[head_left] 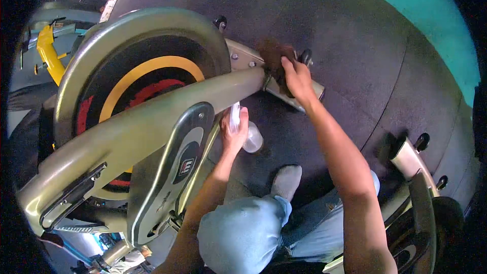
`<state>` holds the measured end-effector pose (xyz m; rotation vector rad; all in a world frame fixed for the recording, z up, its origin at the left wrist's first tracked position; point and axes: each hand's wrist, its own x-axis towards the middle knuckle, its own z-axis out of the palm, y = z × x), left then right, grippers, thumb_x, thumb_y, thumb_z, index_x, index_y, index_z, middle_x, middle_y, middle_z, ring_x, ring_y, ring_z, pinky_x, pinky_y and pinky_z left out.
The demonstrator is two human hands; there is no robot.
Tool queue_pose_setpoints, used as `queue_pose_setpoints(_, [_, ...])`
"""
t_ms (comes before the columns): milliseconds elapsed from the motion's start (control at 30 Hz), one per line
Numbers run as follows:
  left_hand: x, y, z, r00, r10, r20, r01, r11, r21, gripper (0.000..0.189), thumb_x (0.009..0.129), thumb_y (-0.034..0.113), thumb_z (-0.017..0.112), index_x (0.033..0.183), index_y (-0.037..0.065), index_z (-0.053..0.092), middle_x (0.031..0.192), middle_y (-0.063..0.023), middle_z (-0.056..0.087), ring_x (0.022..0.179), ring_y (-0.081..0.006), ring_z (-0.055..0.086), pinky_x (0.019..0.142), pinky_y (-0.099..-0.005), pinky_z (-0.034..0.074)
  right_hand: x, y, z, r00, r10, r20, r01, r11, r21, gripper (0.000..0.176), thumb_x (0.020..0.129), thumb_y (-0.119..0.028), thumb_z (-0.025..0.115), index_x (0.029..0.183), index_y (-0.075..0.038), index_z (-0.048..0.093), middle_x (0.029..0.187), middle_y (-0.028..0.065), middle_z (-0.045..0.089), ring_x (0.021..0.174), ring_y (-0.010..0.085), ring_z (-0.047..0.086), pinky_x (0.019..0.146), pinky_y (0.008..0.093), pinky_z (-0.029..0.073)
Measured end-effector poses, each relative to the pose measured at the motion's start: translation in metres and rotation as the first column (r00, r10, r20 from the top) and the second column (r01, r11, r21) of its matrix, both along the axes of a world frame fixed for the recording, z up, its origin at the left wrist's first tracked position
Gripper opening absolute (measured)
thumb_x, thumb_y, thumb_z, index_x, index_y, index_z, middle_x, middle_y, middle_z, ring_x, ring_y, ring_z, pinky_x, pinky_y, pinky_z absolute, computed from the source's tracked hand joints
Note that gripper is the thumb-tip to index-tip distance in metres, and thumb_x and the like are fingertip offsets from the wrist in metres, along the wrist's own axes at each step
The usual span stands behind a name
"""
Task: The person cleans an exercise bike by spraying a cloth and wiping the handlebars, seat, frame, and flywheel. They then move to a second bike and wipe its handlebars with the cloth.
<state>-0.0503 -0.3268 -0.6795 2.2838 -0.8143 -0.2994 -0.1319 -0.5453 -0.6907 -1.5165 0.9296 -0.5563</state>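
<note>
My left hand (232,134) is wrapped round a spray bottle (253,139) with a white top and a cloudy, see-through body, held low beside the frame of an exercise bike (152,101). Farther forward, my right hand (299,78) grips a dark brown cloth (275,61), its outline partly smeared by motion. The cloth lies against the bike's metal foot bar (314,90), where the bar meets the frame, and covers part of it. Bolts show on the bar to the left of the cloth.
The bike's large flywheel (147,81) stands at the left, and its crank cover (175,167) is close to my left forearm. Another machine's wheeled foot (413,160) is at the right. Dark matting (355,45) covers the floor, with a teal area (421,5) beyond.
</note>
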Motion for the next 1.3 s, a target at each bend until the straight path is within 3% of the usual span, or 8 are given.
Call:
queue_pose_setpoints(300, [0.027,0.007,-0.047,0.894,0.074,-0.442,-0.170,0.968,-0.182,0.016,0.089,0.020,0.064,0.097,0.006,0.068,0.092,-0.0105,0.069,0.085,-0.0285,0.065,0.078,-0.0396,0.050,0.011,-0.009,-0.005,0.906,-0.393,0.158,0.220,0.756,0.616,0.048,0.094,-0.037,0.056,0.110,0.007,0.062,0.104,0.0104,0.064,0.092,0.0206,0.056,0.088,0.0326,0.042])
queue_pose_setpoints(433, [0.032,0.025,-0.063,0.995,-0.071,-0.074,0.062,0.991,-0.116,0.015,0.087,0.018,0.066,0.098,0.008,0.069,0.092,-0.0119,0.069,0.085,-0.0292,0.065,0.080,-0.0406,0.051,0.046,-0.040,-0.010,0.878,-0.408,0.250,0.063,0.616,0.785,0.042,0.092,-0.034,0.057,0.109,0.004,0.065,0.107,0.0126,0.065,0.099,0.0221,0.058,0.092,0.0349,0.043])
queue_pose_setpoints(533, [0.013,0.039,-0.056,0.978,-0.144,0.150,0.151,0.988,-0.036,0.015,0.090,0.007,0.058,0.102,0.000,0.065,0.094,-0.0122,0.068,0.086,-0.0242,0.066,0.079,-0.0350,0.051,0.090,-0.047,-0.025,0.914,0.122,0.387,-0.355,0.704,0.615,0.036,0.089,-0.027,0.060,0.111,0.001,0.064,0.111,0.0117,0.064,0.095,0.0233,0.063,0.084,0.0347,0.050])
queue_pose_setpoints(567, [0.004,0.042,-0.052,0.956,-0.176,0.233,0.181,0.984,0.003,0.015,0.091,0.003,0.055,0.103,-0.002,0.063,0.096,-0.0117,0.068,0.087,-0.0221,0.066,0.079,-0.0329,0.051,0.102,-0.041,-0.006,0.862,0.414,0.291,-0.484,0.844,0.233,0.039,0.089,-0.029,0.057,0.114,0.000,0.064,0.108,0.0134,0.065,0.096,0.0258,0.063,0.086,0.0370,0.049])
queue_pose_setpoints(633, [-0.019,0.036,-0.033,0.998,0.041,-0.053,-0.054,0.962,-0.269,0.016,0.090,0.011,0.058,0.102,0.002,0.065,0.099,-0.0158,0.065,0.093,-0.0283,0.063,0.085,-0.0409,0.049,0.149,-0.044,-0.005,0.657,0.751,0.069,-0.723,0.601,0.341,0.047,0.085,-0.040,0.055,0.109,-0.002,0.068,0.114,0.0165,0.066,0.102,0.0290,0.063,0.086,0.0413,0.049])
queue_pose_setpoints(733, [-0.039,0.056,-0.051,0.997,0.027,-0.077,-0.049,0.951,-0.304,0.016,0.090,0.011,0.058,0.102,0.002,0.064,0.099,-0.0157,0.065,0.093,-0.0279,0.063,0.085,-0.0407,0.049,0.182,-0.042,-0.022,0.261,0.952,-0.161,-0.965,0.255,-0.058,0.047,0.086,-0.040,0.053,0.105,-0.001,0.069,0.108,0.0188,0.068,0.098,0.0305,0.064,0.084,0.0428,0.049])
queue_pose_setpoints(867, [-0.045,0.049,-0.040,0.997,0.001,-0.074,-0.027,0.933,-0.358,0.016,0.090,0.011,0.057,0.102,0.002,0.063,0.099,-0.0155,0.063,0.093,-0.0271,0.062,0.084,-0.0403,0.049,0.156,-0.059,-0.006,0.199,0.968,-0.151,-0.980,0.193,-0.056,0.045,0.086,-0.039,0.050,0.104,-0.002,0.069,0.105,0.0188,0.069,0.094,0.0319,0.065,0.084,0.0432,0.049])
queue_pose_setpoints(1300, [-0.047,0.039,-0.037,0.999,-0.043,-0.030,0.026,0.909,-0.415,0.016,0.090,0.011,0.054,0.102,0.001,0.058,0.097,-0.0148,0.060,0.093,-0.0246,0.059,0.082,-0.0388,0.049,0.098,-0.090,-0.035,0.801,0.593,-0.076,-0.573,0.798,0.189,0.044,0.093,-0.036,0.051,0.101,0.004,0.067,0.086,0.0178,0.070,0.073,0.0264,0.068,0.068,0.0397,0.052])
